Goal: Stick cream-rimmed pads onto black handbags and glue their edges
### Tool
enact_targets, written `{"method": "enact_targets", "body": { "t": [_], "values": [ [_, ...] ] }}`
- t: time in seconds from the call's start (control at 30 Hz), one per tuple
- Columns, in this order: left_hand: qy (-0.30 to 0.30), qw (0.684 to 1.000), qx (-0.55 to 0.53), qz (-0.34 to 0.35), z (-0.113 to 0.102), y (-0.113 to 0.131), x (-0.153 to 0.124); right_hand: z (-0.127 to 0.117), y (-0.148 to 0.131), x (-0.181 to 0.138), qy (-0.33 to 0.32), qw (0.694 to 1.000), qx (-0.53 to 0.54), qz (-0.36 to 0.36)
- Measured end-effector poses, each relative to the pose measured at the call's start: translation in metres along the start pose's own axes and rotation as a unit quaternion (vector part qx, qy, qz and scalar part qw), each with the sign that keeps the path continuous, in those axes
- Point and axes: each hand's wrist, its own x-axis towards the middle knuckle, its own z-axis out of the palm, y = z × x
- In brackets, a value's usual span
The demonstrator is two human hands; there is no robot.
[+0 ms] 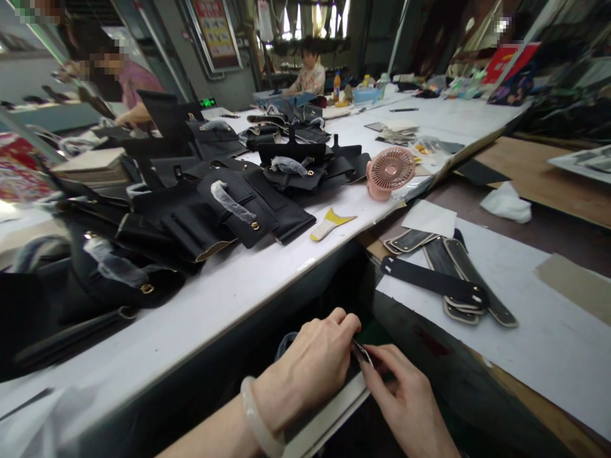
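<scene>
My left hand (312,366), with a pale bangle on the wrist, is closed in a pinch on the end of a black leather strap (361,352) low in the head view. My right hand (405,397) is beside it, fingers pressed on the same strap from the right. Under both hands lies a long pale strip (329,416). The hands are below the edge of the white table (248,286), in the dark gap in front of it.
Several black leather bags (229,210) cover the white table's left and middle. A pink fan (389,172) and a yellow-white scraper (329,224) lie near its edge. Black straps (449,280) rest on white paper at right. Other people work at the far back.
</scene>
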Motion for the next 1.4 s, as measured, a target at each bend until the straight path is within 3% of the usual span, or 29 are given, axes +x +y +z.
{"method": "enact_targets", "body": {
  "t": [0.13, 0.33, 0.53, 0.77, 1.13, 1.4],
  "values": [
    [-0.005, 0.998, 0.018, 0.053, -0.004, -0.013, 0.015, 0.002, 0.0, 0.006, 0.006, 0.999, -0.033, -0.019],
    [-0.104, 0.979, -0.11, 0.138, 0.001, -0.034, 0.03, 0.002, -0.002, 0.01, 0.006, 0.996, -0.091, -0.017],
    [-0.113, 0.973, -0.166, 0.11, 0.017, -0.044, 0.038, 0.004, -0.003, 0.008, 0.008, 0.997, -0.076, -0.013],
    [-0.14, 0.956, -0.236, 0.105, 0.014, -0.053, 0.042, 0.007, -0.007, 0.003, 0.012, 0.996, -0.079, -0.031],
    [-0.127, 0.943, -0.289, 0.102, 0.026, -0.06, 0.04, 0.011, -0.004, 0.006, -0.008, 0.992, -0.122, -0.04],
    [-0.141, 0.928, -0.342, 0.032, 0.036, -0.061, 0.052, 0.01, -0.013, 0.006, -0.007, 0.985, -0.162, -0.056]
  ]
}}
